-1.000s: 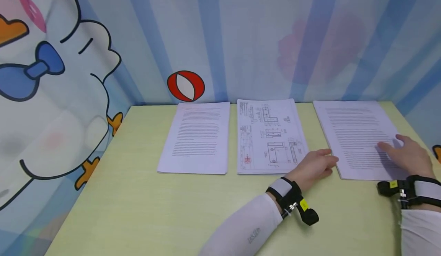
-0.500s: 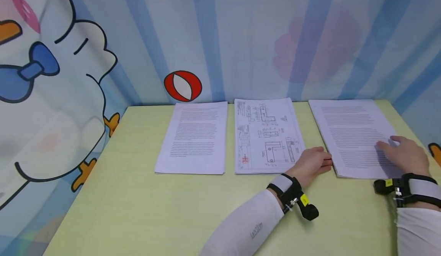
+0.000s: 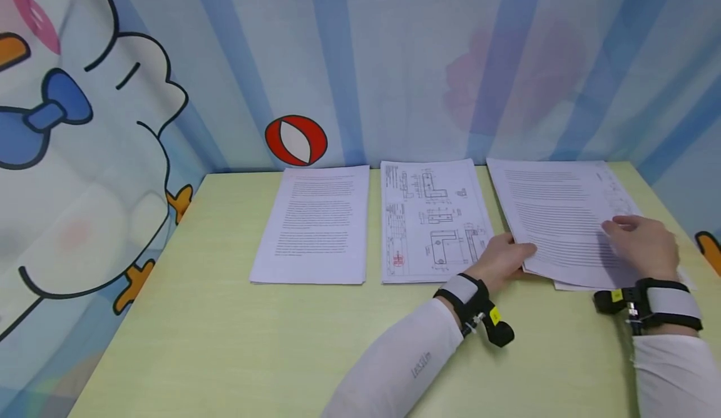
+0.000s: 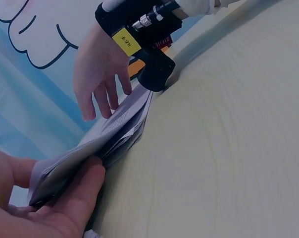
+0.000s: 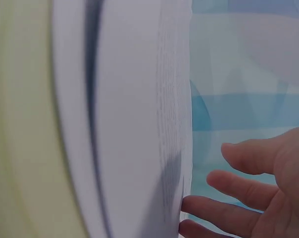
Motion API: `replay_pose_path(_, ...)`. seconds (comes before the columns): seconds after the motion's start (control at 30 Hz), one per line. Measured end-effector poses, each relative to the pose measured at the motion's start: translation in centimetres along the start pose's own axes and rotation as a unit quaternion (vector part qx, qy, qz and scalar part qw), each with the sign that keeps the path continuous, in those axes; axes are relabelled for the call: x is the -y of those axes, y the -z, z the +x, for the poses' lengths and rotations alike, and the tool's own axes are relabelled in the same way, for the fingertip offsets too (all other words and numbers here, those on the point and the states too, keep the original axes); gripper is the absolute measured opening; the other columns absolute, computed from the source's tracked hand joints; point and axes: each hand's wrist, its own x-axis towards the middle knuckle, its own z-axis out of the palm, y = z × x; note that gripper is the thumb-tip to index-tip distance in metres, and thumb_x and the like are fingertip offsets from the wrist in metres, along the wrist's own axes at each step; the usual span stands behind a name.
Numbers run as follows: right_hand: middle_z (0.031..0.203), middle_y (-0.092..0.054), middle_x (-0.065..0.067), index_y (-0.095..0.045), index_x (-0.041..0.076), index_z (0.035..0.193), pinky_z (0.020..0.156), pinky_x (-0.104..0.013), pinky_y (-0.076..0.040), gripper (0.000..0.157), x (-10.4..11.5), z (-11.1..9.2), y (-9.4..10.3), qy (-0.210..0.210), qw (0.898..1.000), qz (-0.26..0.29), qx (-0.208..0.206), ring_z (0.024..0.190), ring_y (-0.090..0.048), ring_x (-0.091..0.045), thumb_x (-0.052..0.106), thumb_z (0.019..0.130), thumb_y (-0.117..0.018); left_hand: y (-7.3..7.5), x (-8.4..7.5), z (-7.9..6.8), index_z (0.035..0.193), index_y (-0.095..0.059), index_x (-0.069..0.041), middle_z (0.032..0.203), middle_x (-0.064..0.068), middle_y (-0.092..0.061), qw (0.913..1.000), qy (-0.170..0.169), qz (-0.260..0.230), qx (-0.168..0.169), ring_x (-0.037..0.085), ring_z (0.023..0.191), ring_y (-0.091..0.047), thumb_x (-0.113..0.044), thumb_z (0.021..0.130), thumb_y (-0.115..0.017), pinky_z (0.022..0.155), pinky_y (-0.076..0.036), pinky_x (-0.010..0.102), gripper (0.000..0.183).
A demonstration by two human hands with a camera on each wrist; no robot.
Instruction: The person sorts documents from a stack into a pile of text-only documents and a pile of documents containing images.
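At the right of the table, printed text sheets (image 3: 549, 211) lie partly slid over more paper, whose drawing sheet (image 3: 619, 191) shows along the right side. My left hand (image 3: 501, 258) grips their left edge, thumb above and fingers beneath; the left wrist view shows the sheets (image 4: 85, 148) raised there, a dark gap under them. Over their right part is my right hand (image 3: 644, 246). In the right wrist view its fingers (image 5: 224, 214) are spread and fairly straight, the lower fingertips touching the sheets' edge.
A stack of technical drawings (image 3: 439, 218) lies just left of my left hand. Farther left is another text stack (image 3: 321, 224). The pale yellow table (image 3: 225, 343) meets a cartoon-printed curtain (image 3: 394, 61) at the back.
The upper text sheets of the right stack have shifted left, uncovering a drawing sheet at the right. My left hand has taken hold of their edge; my right hand has moved left.
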Motion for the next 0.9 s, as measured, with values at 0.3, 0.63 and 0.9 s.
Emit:
replay_pose_path(0.3,0.119,-0.052,-0.038,-0.052,-0.015,0.126,0.068,-0.052,-0.043,0.053,1.0,-0.2,-0.6,0.036,0.999,0.006,-0.004,0.1,-0.051,-0.052,0.03,0.101,-0.045,0.9,0.0,0.2,0.12,-0.062,-0.011,0.1,-0.002,-0.068,0.9959,-0.047,0.075,-0.023,0.01,0.087,-0.062,0.003,0.091,-0.051,0.08,-0.05,0.028,0.034)
replay_pose_path(0.63,0.121,-0.047,-0.043,-0.044,-0.016,0.134,0.081,-0.063,-0.043,0.061,3.7,-0.5,-2.5,0.139,0.989,0.035,0.026,0.105,-0.049,-0.054,0.035,0.101,-0.046,4.0,-0.1,-0.6,0.126,-0.057,-0.019,0.102,-0.009,-0.064,0.9894,-0.098,0.095,-0.05,0.006,0.091,-0.059,-0.005,0.094,-0.048,0.083,-0.047,0.029,0.037)
replay_pose_path(0.9,0.139,-0.027,-0.044,-0.018,-0.012,0.148,0.096,-0.067,-0.033,0.073,6.2,-1.3,-2.8,0.153,0.981,0.103,0.067,0.121,-0.034,-0.056,0.038,0.102,-0.044,6.9,-1.2,-1.9,0.135,-0.052,-0.021,0.111,-0.009,-0.062,0.9889,-0.125,0.065,-0.047,0.007,0.098,-0.058,-0.009,0.097,-0.047,0.094,-0.044,0.034,0.041)
